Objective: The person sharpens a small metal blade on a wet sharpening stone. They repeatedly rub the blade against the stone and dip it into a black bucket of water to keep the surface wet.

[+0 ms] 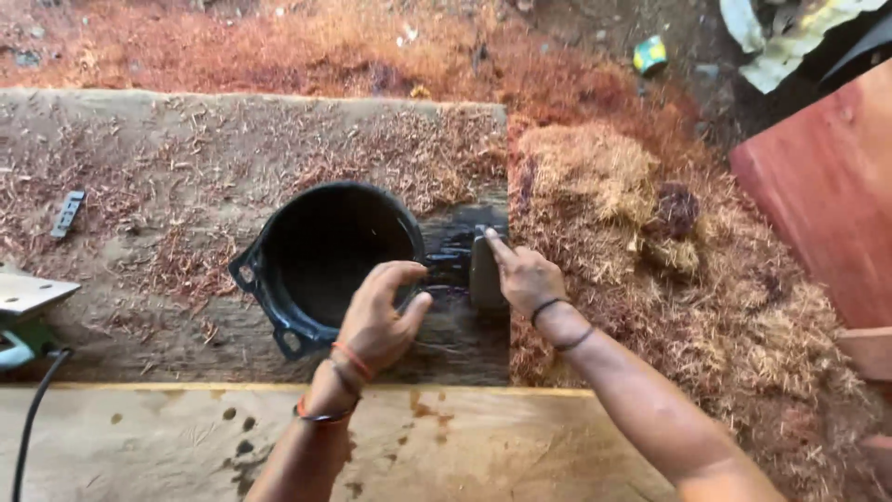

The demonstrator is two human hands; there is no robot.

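Observation:
A black round bucket (pixel 316 260) stands on a rough wooden workbench (pixel 186 158) strewn with wood shavings. My left hand (pixel 381 321) hovers at the bucket's near right rim, fingers curled and apart, holding nothing I can see. My right hand (pixel 522 274) presses down on a grey block-shaped stone (pixel 483 274) that lies on a dark wet patch (pixel 455 246) of the bench, just right of the bucket. Bands circle both wrists.
A pale plank (pixel 167 437) with dark drops lies across the front. A green power tool with a black cable (pixel 23 325) sits at the left edge. A heap of shavings (pixel 650 260) covers the ground to the right, beside a reddish board (pixel 827 186).

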